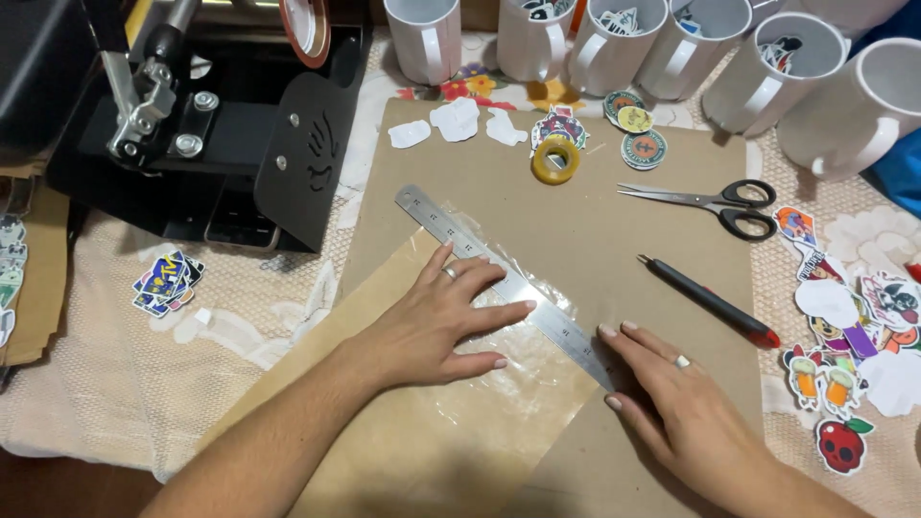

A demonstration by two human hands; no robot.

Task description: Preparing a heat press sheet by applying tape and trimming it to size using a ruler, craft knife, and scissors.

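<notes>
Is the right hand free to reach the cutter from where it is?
Probably yes: the right hand rests on the ruler's end, and the cutter lies just beyond its fingers, nothing between.

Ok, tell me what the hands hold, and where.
Nothing is gripped. The left hand presses flat on the metal ruler near its middle; the right hand presses its lower end.

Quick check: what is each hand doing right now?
Left hand: open, flat on the clear film beside the metal ruler.
Right hand: open, fingertips pressing the ruler's near end, holding nothing.
</notes>
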